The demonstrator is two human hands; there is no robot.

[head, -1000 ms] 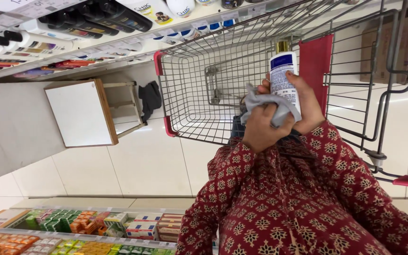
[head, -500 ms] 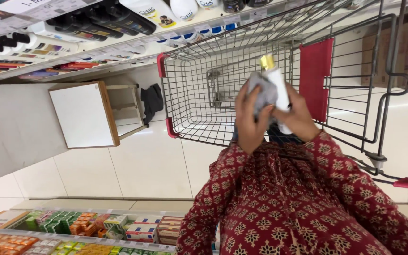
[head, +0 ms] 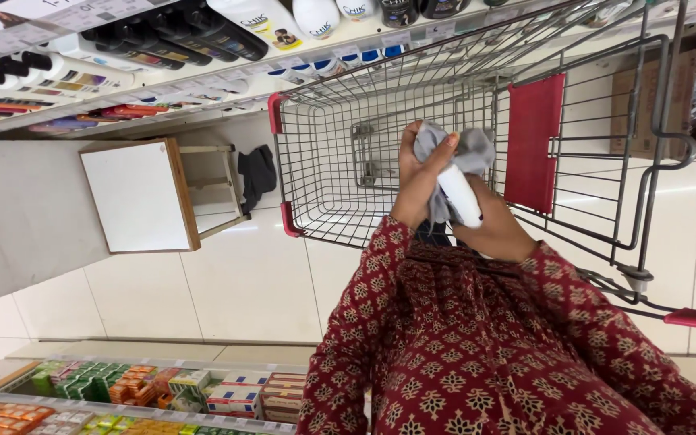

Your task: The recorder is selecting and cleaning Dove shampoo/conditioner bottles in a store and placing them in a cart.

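My sleeves [head: 477, 346], dark red with a pale printed motif, fill the near part of the view. Just beyond them both my hands meet over the wire shopping cart [head: 340, 161]. My left hand [head: 420, 173] is closed around a grey cloth [head: 465, 153], fingers curled over the top of it, pressing it against a white bottle [head: 461, 197]. My right hand [head: 497, 229] grips that bottle from beneath, palm wrapped around its lower part, so the bottle lies tilted between the two hands with the cloth bunched over its upper end. The cap is hidden under the cloth.

The cart basket sits just past my hands, with red corner guards and a red flap [head: 533, 141] on its right side. To the left of the cart stands a small wooden stool with a white top [head: 138, 197], and a dark cloth [head: 257, 173] lies by its legs. Farther off runs a shelf [head: 122, 97] stocked with dark and white bottles. At the lower left edge is another shelf of small coloured boxes [head: 155, 395].
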